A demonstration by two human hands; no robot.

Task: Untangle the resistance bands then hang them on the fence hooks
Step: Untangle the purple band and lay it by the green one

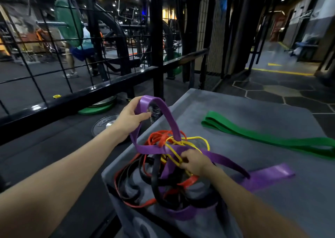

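A tangle of resistance bands lies on the near left corner of a grey padded box [253, 114]: a wide purple band [168, 118], a thin yellow band [197, 139], red bands [159, 138] and black bands [155, 174]. My left hand [132, 118] grips a loop of the purple band and holds it up above the pile. My right hand [194, 162] pinches the yellow band in the middle of the tangle. A green band [272, 138] lies flat and separate on the box to the right. The black wire fence [76, 44] stands to the left; I cannot make out its hooks.
Weight plates [103, 123] lie on the floor between the box and the fence rail [81, 96]. A black upright post [156, 38] rises behind the box. Beyond the fence a person [79, 44] stands among gym machines. A tiled walkway runs to the right.
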